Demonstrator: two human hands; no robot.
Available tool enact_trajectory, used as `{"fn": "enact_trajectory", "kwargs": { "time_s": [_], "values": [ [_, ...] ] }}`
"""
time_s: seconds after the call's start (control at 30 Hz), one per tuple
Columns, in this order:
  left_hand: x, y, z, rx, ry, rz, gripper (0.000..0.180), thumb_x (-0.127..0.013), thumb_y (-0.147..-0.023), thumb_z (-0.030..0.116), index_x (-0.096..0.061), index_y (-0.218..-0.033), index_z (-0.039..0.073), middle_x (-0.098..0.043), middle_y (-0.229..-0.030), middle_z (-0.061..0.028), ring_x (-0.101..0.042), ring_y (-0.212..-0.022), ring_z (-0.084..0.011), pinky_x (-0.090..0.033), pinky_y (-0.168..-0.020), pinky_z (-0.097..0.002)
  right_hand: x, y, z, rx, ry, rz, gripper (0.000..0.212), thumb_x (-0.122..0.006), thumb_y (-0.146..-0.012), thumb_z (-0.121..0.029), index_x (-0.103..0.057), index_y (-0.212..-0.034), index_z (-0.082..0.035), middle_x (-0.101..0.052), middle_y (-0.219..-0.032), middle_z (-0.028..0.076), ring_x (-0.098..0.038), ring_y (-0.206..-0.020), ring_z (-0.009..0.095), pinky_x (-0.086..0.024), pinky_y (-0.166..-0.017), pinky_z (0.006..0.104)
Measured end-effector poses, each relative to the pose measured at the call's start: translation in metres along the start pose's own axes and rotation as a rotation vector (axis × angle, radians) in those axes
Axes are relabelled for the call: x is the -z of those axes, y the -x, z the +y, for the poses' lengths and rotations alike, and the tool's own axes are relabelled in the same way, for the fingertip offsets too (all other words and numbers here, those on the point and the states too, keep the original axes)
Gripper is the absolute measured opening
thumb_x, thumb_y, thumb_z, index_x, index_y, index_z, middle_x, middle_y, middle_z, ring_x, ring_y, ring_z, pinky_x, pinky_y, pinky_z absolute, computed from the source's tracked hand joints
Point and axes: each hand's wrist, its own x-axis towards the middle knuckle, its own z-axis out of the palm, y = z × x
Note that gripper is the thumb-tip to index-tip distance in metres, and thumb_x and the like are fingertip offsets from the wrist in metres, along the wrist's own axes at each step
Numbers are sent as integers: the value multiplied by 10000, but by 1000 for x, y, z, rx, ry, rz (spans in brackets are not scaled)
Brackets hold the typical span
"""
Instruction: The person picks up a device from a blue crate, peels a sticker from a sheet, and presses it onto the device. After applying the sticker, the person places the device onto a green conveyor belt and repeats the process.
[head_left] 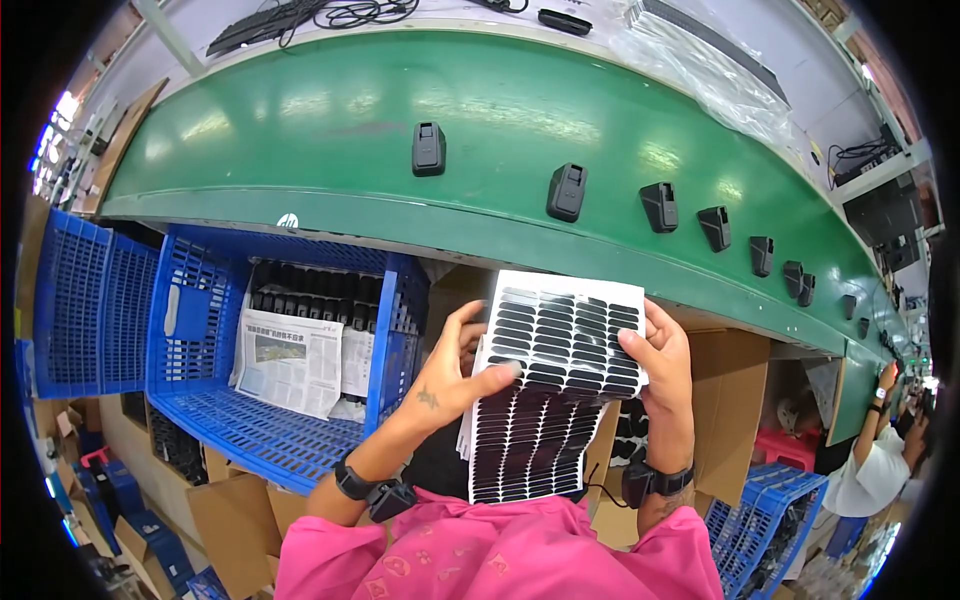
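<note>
Between my two hands is a white sheet of black oblong stickers (570, 322) set in columns, held above my lap. My left hand (458, 368) closes on its left side, thumb pressed on the lower left corner. My right hand (662, 358) grips the right edge, with the thumb on the face. Below it hangs a second sticker sheet (530, 450) with the same dark rows, partly overlapped by the upper one; whether the two are joined I cannot tell. Beyond my hands, on the green bench, stands a black plastic device (567, 192).
More black devices (428, 150) stand spaced along the green bench (300, 140). At left, a blue crate (265, 425) holds newspaper (290, 360) and rows of black pieces. A cardboard box (728, 410) sits under the bench at right, near another blue crate (765, 520). A co-worker's arm (872, 425) reaches in far right.
</note>
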Motion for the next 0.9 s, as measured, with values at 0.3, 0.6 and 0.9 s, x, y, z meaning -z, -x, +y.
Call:
{"fn": "enact_trajectory", "kwargs": {
  "time_s": [0.3, 0.6, 0.9],
  "values": [
    [-4, -27, 6, 146, 302, 9, 894, -727, -810, 158, -131, -1440, -60, -484, -1286, -229, -534, -1130, -219, -427, -966, -333, 21, -1, 21, 6, 365, 85, 363, -553, -938, -171, -517, -1204, 73, -650, -1004, 64, -625, -878, 108, -497, -780, 234],
    [-10, 10, -22, -169, 90, 109, 847, -730, -778, 311, -288, -1409, -42, -379, -1380, -207, -399, -1289, -289, -324, -1067, -387, 2, 19, 43, 127, 256, 84, 417, -653, -852, -141, -537, -1213, 30, -613, -1076, 42, -572, -955, 115, -449, -860, 261],
    [20, -49, 16, -155, -39, 96, 962, -791, -702, 370, -286, -1425, -14, -429, -1352, -191, -405, -1287, -300, -307, -1075, -396, -15, 28, 18, 380, 281, 47, 232, -627, -871, -28, -609, -1091, 43, -629, -971, 20, -548, -845, 84, -439, -759, 230]
  ]
}}
